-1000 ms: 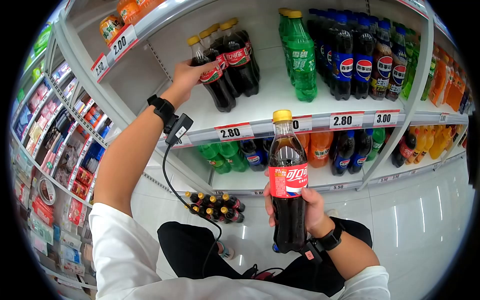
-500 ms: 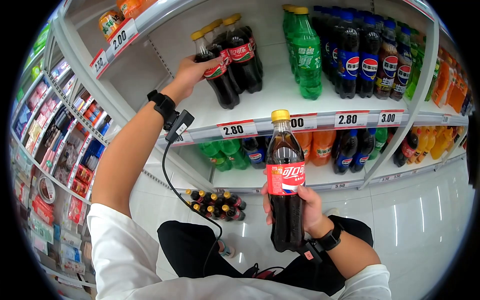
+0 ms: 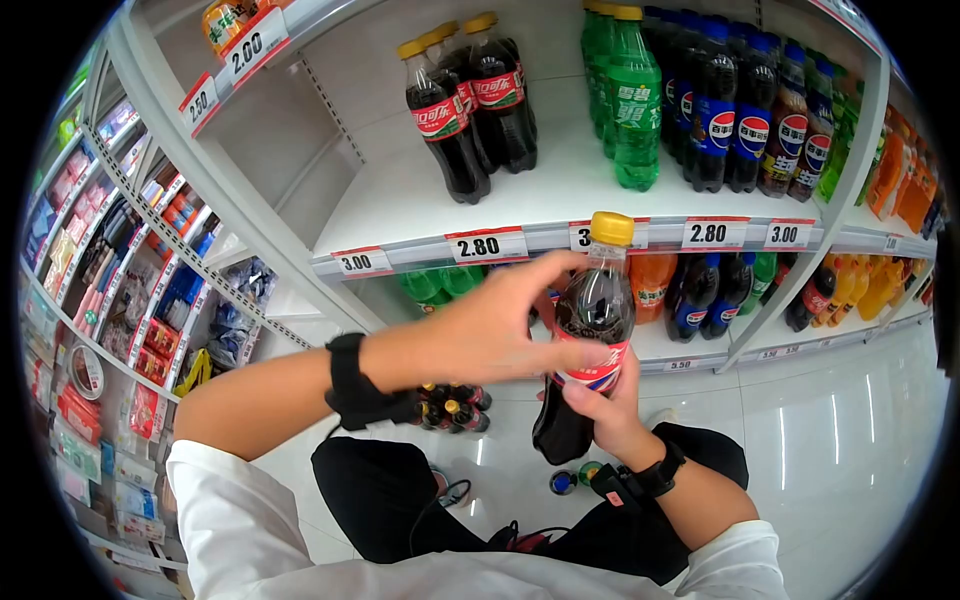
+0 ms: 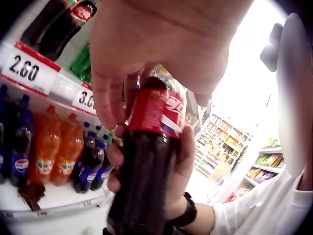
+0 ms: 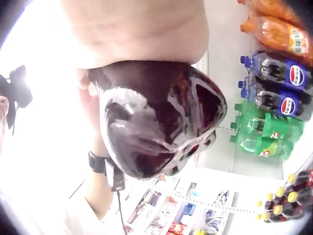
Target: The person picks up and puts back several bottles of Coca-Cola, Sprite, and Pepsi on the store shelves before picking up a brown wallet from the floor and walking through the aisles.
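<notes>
My right hand [image 3: 615,410] grips a cola bottle [image 3: 565,425] with a yellow cap and red label, its fingers round the lower half. The bottle tilts a little, in front of the shelf. My left hand [image 3: 490,320] arches over the bottle's upper part. In the head view its thumb overlaps the red label; in the left wrist view its spread fingers [image 4: 108,105] and thumb stand on either side of the neck. The right wrist view shows the bottle's lobed base [image 5: 161,132] close up. A similar cola bottle [image 3: 462,165] stands at the front of a small group on the shelf.
Green soda bottles [image 3: 636,110] and blue-labelled cola bottles [image 3: 710,120] stand farther right on the white shelf [image 3: 560,205]. Price tags [image 3: 486,245] line its front edge. Several yellow-capped bottles [image 3: 465,415] stand on the floor below, and two capped bottles [image 3: 563,482] between my legs.
My left hand has let go of the front cola bottle on the shelf and come down and right to the held bottle. The held bottle has tilted and shifted slightly up.
</notes>
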`<state>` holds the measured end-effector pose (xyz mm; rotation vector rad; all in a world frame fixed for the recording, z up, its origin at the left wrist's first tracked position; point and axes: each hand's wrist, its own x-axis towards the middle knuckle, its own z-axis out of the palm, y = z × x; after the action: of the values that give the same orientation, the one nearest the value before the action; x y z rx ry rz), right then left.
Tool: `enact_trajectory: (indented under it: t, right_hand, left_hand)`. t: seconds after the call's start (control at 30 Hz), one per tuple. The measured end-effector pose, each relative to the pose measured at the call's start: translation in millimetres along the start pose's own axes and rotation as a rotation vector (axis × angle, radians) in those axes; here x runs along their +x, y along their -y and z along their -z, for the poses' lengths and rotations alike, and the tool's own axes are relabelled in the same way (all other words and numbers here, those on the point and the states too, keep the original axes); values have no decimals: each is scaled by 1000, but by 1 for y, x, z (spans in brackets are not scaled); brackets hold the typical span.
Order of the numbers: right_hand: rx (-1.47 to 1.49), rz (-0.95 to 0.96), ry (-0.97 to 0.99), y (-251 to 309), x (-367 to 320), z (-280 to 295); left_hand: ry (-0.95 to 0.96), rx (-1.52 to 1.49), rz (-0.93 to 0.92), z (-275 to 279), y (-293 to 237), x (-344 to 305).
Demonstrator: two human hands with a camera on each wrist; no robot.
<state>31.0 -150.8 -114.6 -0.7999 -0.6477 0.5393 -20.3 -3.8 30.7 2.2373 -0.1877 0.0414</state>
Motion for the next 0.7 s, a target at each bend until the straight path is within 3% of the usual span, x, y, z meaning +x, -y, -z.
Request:
enact_trajectory:
  t: [0.1, 0.17, 0.23, 0.27, 0.3, 0.4, 0.43, 0.5, 0.53, 0.63, 0.7]
  right_hand:
    - [-206, 146, 48, 6, 0, -7]
    - [-229, 160, 54, 3, 0, -6]
    - [-287, 277, 58, -1, 5, 2]
    - [-158, 246, -40, 5, 9, -1]
    - [-231, 375, -47, 16, 12, 1]
    - [-161, 410, -335, 23, 20, 6]
    - [-158, 406, -338, 21, 20, 7]
    - [-114, 361, -306, 20, 21, 11]
    - [-120, 371, -304, 18, 22, 8]
    - [-137, 348, -223, 15, 19, 4]
    - [-121, 341, -222, 15, 16, 3]
  left_hand:
    - [-50, -123, 60, -10, -6, -4]
    - [-97, 61, -104, -9, 2, -4]
    - [-77, 111, -45, 4, -22, -11]
    - [-152, 174, -111, 9, -28, -13]
    - [-228, 236, -176, 13, -31, -15]
    - [-490, 134, -335, 37, -37, 0]
    - [-554, 71, -415, 47, -38, 10]
    - [-592, 50, -285, 66, -47, 24]
    - [-611, 76, -345, 75, -43, 37]
    - [-665, 421, -335, 102, -21, 66]
    - [-675, 469, -315, 117, -3, 83]
